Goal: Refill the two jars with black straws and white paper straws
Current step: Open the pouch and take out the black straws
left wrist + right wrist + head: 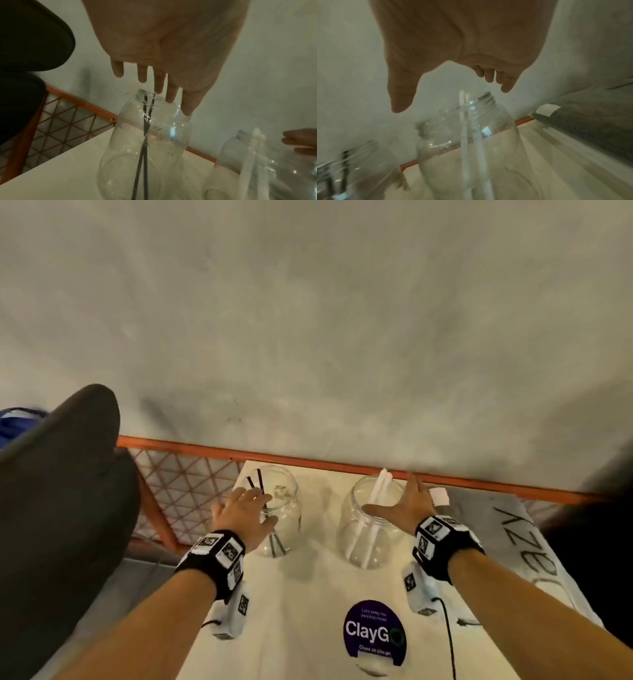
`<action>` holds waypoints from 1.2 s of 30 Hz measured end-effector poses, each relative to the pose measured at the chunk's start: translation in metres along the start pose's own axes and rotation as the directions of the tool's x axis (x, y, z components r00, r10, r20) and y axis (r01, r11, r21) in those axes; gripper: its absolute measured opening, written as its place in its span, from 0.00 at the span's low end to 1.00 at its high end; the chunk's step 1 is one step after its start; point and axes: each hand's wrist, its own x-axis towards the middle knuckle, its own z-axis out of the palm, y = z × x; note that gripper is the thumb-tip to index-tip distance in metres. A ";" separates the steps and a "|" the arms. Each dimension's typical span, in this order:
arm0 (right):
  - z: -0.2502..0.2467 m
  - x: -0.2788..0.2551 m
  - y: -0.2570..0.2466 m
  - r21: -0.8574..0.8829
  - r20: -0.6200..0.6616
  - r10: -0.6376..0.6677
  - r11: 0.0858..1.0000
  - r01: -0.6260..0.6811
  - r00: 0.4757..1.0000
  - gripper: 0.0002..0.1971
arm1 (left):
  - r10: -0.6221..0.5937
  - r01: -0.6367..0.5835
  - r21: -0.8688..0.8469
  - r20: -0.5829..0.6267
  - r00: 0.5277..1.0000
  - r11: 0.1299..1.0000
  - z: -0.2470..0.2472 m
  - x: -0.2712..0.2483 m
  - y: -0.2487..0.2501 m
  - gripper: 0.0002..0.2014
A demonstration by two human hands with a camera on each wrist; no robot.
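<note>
Glass jars: two clear jars stand apart on the white tabletop (308, 594), near its far edge, where an orange rail (308, 459) runs along the grey wall.
Left jar (282, 508): holds two black straws (259, 478) that lean together and stick out of its mouth; the left wrist view shows them crossing low inside the glass.
Right jar (368, 529): holds two white paper straws (382, 479), their tips rising past the rim toward the rail.
Left hand (241, 510): spread palm-down over the near left side of the left jar, fingers (142, 74) straight and apart, holding nothing; in the left wrist view the thumb tip seems to touch the jar's shoulder, though blur makes this uncertain.
Right hand (407, 505): at the right jar's right side, fingers (506, 85) extended, thumb reaching across in front of the jar's neck; it grips nothing, and the right wrist view shows a gap between the hand and the jar's mouth.
Wrists: each carries a black band with printed square markers and a small white camera unit below it.
Sticker (374, 633): a round purple one reading "ClayGo" lies on the tabletop nearer the person.
Left side: a dark rounded shape (61, 491) looms over orange wire mesh (181, 484) beside the tabletop.
Right side: grey cloth with large dark letters (527, 546) lies along the tabletop's edge.
</note>
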 end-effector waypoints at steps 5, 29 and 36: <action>0.017 0.015 -0.008 0.024 0.113 0.082 0.996 -0.085 0.990 0.68 | 0.154 -0.153 -0.027 0.022 0.988 0.988 0.009 0.007 -0.006 0.12; 0.021 -0.126 0.018 -0.048 0.396 -0.140 0.984 0.173 0.908 0.73 | 0.016 -0.020 -0.018 -0.169 0.986 1.000 0.037 -0.203 0.006 0.22; -0.007 -0.145 0.068 0.233 0.075 -0.216 0.953 0.193 0.974 0.38 | 0.438 -0.523 -0.279 -0.314 0.842 0.806 0.048 -0.227 0.096 0.14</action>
